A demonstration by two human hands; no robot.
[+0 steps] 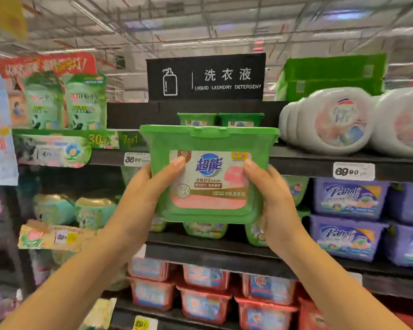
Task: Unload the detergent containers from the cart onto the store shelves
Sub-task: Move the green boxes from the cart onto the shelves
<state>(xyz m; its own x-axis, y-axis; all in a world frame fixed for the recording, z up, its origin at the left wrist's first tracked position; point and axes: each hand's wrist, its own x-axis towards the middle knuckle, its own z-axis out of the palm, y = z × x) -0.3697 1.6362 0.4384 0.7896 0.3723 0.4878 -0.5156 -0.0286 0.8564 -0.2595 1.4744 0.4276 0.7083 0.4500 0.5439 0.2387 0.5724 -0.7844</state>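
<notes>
Below the aisle sign (205, 77), left hand (143, 198) and right hand (272, 201) clasp the green tub (208, 144)'s sides; rigid, probably light, best held low.

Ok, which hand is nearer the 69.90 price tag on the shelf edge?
Right. The right hand grips the right side of the green tub, left of and below the price tag; the left hand holds the tub's opposite side, farther away.
</notes>
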